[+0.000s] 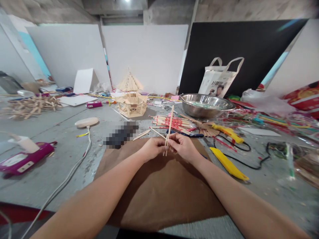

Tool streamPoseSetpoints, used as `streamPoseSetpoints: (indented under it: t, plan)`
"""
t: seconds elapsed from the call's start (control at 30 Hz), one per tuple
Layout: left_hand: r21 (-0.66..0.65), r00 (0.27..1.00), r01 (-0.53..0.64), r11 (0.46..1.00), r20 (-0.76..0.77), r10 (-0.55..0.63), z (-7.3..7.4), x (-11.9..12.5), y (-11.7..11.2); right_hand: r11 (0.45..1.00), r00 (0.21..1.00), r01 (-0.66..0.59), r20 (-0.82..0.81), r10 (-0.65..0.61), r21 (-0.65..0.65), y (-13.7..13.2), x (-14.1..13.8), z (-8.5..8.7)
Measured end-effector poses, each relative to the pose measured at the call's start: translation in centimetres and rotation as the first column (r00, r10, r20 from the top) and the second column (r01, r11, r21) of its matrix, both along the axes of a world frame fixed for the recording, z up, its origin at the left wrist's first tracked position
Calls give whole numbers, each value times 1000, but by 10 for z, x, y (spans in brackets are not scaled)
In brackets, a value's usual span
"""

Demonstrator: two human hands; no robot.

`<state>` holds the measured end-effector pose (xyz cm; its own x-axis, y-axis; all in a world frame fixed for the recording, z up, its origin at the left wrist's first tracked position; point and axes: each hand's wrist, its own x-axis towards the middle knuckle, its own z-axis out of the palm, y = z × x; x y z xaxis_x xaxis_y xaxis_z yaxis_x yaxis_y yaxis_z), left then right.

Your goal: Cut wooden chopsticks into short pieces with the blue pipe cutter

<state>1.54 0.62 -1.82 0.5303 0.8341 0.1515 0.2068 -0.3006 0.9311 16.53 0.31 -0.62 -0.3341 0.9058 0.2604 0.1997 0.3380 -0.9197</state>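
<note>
Both my hands meet over a brown mat (164,196), closed around a pair of thin wooden chopsticks (171,119) held nearly upright. My left hand (154,148) grips them from the left, low on their length; my right hand (183,145) pinches them from the right. Their lower ends poke out beneath the fingers. Just beyond lies a pile of chopsticks in red-and-white paper sleeves (171,122). A few loose sticks (141,134) rest at the mat's far edge. Farther back stands a small pavilion model (131,99) built of wooden sticks.
On the right are a yellow-handled knife (229,164), a yellow corded tool (228,132), a steel basin (206,105) and a white bag (220,78). Leftward lie a purple power strip (30,161), a white corded device (86,122) and a heap of sticks (37,106).
</note>
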Motion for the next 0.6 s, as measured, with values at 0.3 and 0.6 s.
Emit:
streamPoseSetpoints:
  t: [0.3,0.6]
  plan:
    - [44,999,33,998,-42,-32,-2,-2,1,999,998,-29,60,27,35,-1,1,-2]
    - [114,995,73,991,-68,-66,3,0,-2,994,992,-41,127,28,104,-3,-2,-6]
